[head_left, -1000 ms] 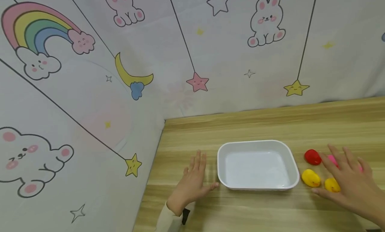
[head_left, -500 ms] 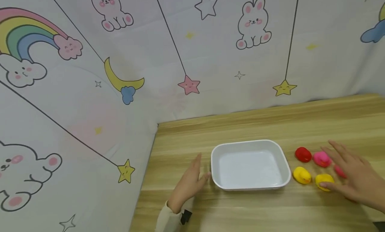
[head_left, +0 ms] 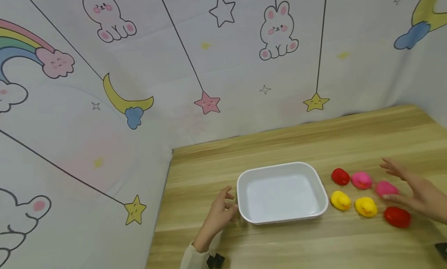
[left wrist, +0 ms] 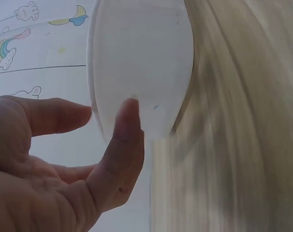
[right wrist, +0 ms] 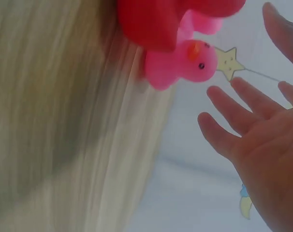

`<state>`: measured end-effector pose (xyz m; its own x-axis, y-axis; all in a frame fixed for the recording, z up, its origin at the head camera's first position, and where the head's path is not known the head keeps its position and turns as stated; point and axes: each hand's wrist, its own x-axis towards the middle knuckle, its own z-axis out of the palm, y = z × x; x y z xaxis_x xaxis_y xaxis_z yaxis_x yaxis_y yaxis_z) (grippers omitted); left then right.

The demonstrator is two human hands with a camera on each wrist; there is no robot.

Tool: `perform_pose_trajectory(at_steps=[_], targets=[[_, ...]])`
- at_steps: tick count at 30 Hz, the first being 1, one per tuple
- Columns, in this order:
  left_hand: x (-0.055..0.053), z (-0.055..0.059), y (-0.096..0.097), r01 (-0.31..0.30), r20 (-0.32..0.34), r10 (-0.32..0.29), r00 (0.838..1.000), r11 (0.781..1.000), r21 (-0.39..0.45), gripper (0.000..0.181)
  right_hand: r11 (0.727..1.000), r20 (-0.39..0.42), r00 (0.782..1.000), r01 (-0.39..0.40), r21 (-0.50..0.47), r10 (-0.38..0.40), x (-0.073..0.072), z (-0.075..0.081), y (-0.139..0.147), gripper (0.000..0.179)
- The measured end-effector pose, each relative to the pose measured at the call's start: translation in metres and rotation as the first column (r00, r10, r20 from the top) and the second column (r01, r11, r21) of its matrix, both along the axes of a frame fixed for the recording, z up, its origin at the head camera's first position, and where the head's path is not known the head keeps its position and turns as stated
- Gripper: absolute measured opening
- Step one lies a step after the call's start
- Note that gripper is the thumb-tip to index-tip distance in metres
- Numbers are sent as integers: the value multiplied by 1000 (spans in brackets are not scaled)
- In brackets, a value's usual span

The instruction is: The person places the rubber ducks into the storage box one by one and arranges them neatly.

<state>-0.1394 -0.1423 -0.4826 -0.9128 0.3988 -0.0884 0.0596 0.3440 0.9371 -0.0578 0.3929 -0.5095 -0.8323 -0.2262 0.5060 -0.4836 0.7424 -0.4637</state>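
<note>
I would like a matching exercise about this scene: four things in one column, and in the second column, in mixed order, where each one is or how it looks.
Things
1. tray
2. left hand
3. right hand
4. two yellow ducks

Places and looks
A. at the end of the toys farther from the tray, fingers spread
B. side by side, between the tray and a red toy
C. white, with rounded corners
D. by the tray's end farther from the toys

Pairs: 1-C, 2-D, 3-A, 4-B
</note>
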Motion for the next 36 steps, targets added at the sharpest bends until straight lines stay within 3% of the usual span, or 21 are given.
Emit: perform_pose_trajectory(at_steps=[6,12,18,23,27,30,34,36], targets=[[-1,4,4,-43,80,37,996,997,66,69,998,71,995,-63,-30,65,-1,-8,20,127],[-2,6,5,-32,129,17,991,993,111,72,992,130,985,-108,-60,115,-11,-18,29,128],[-4,9,4,-41,163,20,986,991,125,72,998,200,979,-28,-64,40,-16,-20,30,120],[-8,18,1,-69,172,48,984,990,122,72,999,268,962,45,14,-47,-17,-20,28,111],[-13,19,1,-35,190,10,982,992,124,71,999,239,970,45,16,-48,-22,-22,26,98],[-17,16,4,-8,222,-23,975,990,139,70,999,233,972,27,-43,-16,-24,-26,30,88],[-22,12,6,-6,256,-33,966,989,149,67,993,294,956,42,-107,-9,-24,-26,35,78],[-24,11,6,-10,270,-32,962,988,153,67,993,344,938,76,-95,-39,-23,-22,36,73]])
